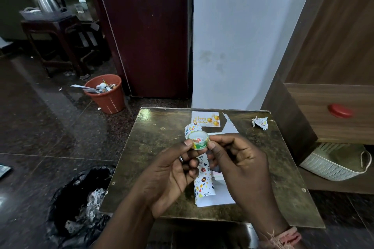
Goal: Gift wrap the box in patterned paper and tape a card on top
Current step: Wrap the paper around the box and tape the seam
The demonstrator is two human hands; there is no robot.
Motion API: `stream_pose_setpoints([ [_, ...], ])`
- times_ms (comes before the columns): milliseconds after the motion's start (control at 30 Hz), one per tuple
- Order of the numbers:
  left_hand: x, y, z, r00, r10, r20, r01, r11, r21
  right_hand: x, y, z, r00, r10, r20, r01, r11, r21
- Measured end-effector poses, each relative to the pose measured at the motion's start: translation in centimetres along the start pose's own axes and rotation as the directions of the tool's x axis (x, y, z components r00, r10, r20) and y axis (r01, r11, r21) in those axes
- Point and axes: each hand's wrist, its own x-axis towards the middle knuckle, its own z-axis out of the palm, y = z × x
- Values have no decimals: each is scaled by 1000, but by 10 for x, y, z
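Head view: we list from largest to smallest.
Table: our work surface, all materials within reach.
Patterned paper: curled over lengthwise at table centre, under our hands; we cannot see the box itself.
Left hand: fingers curled round the roll from the left, steadying it.
Right hand: thumb and fingers pinch the roll's right edge, likely seeking the tape end.
Card: flat at the far edge, set aside until taping.
Crumpled scrap: discarded offcut, far right.
Tape roll: held above the paper, between both hands.
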Motion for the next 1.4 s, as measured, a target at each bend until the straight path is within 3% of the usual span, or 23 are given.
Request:
stream_pose_setpoints([
  [333, 1, 0, -1, 1000, 18, -23, -18, 1000, -2, 1, -2, -2, 999, 14, 43, -15, 999, 32],
  [533, 3, -4, -2, 988, 151, -40, -145, 982, 120, 2, -2, 2, 991, 52, 120, -58, 997, 45],
  [667, 2, -3, -2, 927, 371, -50, -313, 840, 443, 1, -4, 0, 992, 50, 115, -54, 998, 35],
  [833, -3, -2, 5, 848, 531, 2, -450, 716, 534, 3, -8, -3, 992, 55, 114, -62, 996, 63],
  [1000, -3, -3, 3, 858, 513, 27, -436, 699, 566, 4, -8, -3, 990, 81, 118, -92, 991, 94],
  [1167, -3, -4, 1, 900, 436, 22, -374, 744, 554, 4, -7, -5, 991, 69, 116, -81, 992, 101],
  [1400, -5, -4, 10, 898, 438, 49, -406, 779, 478, 3, -7, -3, 996, 56, 69, -64, 991, 117],
])
